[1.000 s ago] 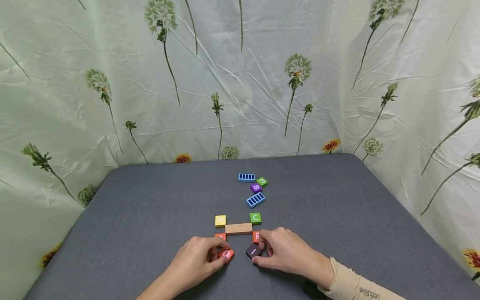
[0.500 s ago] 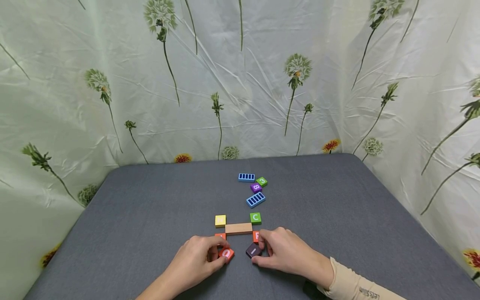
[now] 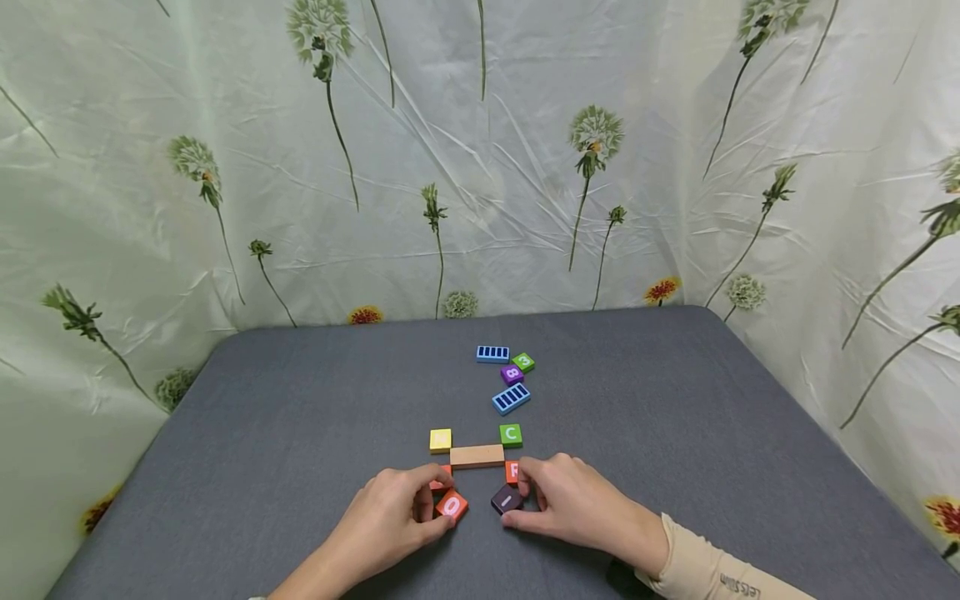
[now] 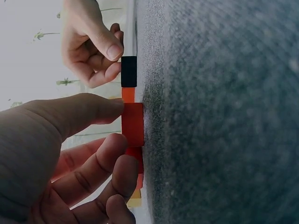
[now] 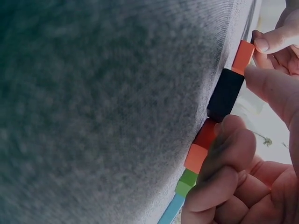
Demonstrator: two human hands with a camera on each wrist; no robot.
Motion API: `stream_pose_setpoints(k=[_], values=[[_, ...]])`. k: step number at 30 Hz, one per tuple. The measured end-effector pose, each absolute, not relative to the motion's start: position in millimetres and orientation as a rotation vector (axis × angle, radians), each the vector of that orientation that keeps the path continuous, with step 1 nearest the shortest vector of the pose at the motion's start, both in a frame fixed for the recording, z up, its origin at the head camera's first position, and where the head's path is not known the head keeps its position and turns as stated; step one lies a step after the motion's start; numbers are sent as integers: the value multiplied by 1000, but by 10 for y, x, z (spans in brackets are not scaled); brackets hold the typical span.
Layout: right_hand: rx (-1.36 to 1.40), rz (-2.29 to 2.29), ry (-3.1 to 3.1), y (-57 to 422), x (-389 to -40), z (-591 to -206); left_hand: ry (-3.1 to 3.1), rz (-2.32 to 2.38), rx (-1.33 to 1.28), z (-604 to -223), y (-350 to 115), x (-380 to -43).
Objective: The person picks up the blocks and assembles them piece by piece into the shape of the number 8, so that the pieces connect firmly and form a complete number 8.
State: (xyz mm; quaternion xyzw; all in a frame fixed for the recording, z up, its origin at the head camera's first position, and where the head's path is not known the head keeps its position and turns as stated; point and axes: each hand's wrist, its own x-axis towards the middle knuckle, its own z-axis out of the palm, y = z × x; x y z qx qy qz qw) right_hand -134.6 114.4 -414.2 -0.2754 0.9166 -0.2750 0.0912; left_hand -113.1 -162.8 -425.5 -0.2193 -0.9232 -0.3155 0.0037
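Observation:
My left hand [image 3: 397, 512] is at a red-orange block [image 3: 452, 506] with a white round character, lying tilted on the table. Its thumb touches the near corner, and the curled index finger reaches around the far side, overlapping another red block [image 3: 442, 477] behind. In the left wrist view, thumb and index fingertip sit at opposite ends of the red-orange block [image 4: 132, 125]. A dark block [image 3: 507, 499] with a white dash, also turned at an angle, is pinched between thumb and index finger of my right hand [image 3: 573, 504]. Behind it, a red letter block [image 3: 512, 472] is partly hidden.
A wooden bar [image 3: 477, 457] lies between the two rows, with a yellow block [image 3: 440, 441] and a green C block [image 3: 511, 435] at its far corners. Farther back are blue slotted blocks [image 3: 512, 398], a purple block [image 3: 512, 374] and a green 3 block [image 3: 523, 362].
My left index finger has lifted slightly away from the top of the red-orange block, toward the red block behind. The right hand and the dark block stay in place.

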Motion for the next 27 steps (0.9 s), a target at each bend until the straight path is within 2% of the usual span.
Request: stream_pose_setpoints(k=[27], values=[[-822,-793,2744,1153,-1339,-4156,-2893,-987,-678,-4265,-1619,-1132]])
